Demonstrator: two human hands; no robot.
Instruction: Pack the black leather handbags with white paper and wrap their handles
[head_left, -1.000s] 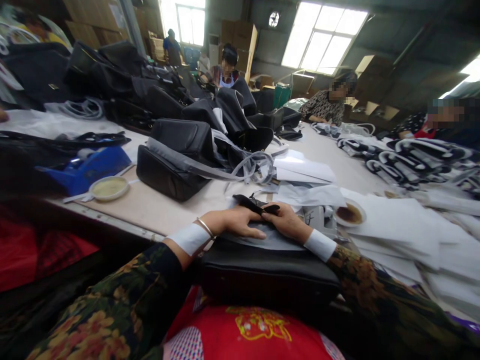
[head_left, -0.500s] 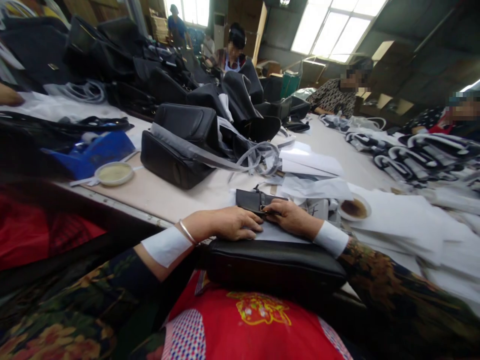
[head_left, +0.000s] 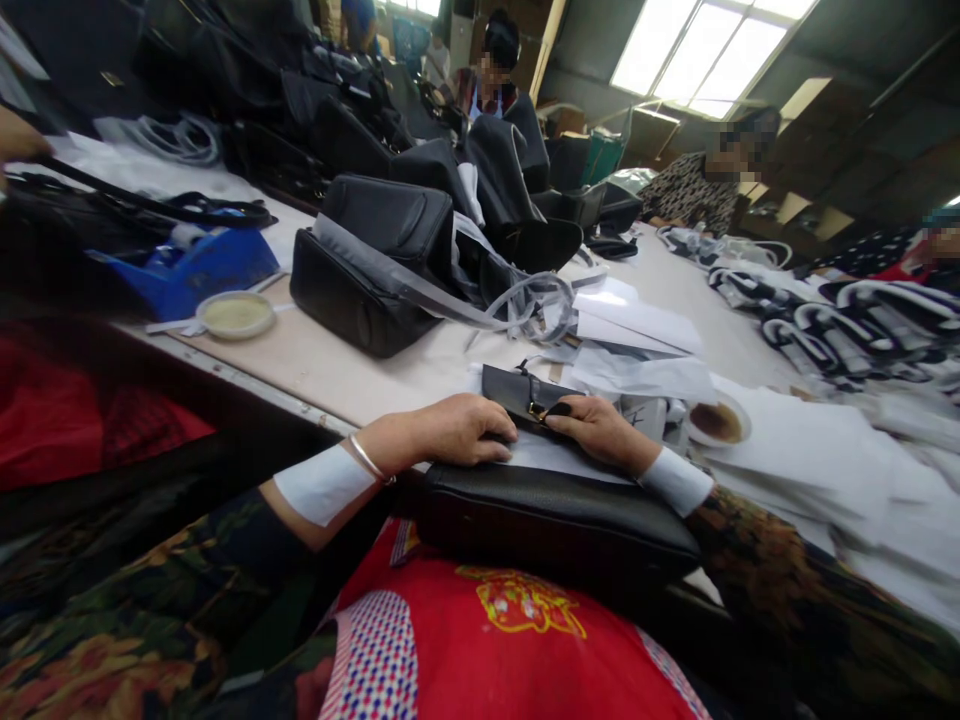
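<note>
A black leather bag lies on its side at the near table edge, against my red apron. Over its top lies a grey-white sheet. My left hand rests on that sheet with fingers curled against a small black flap piece that has a gold clasp. My right hand pinches the same flap at the clasp from the right side. Both wrists wear white cuffs, and a thin bangle circles the left wrist.
Several black bags with grey straps crowd the table's middle and back. A blue tray and a shallow glue dish sit left; a second dish and white paper sheets lie right. Other workers sit at the far side.
The black flap piece has been turned from flat and spread to folded, clasp side up, under both hands. The view has dropped and moved closer to the table.
</note>
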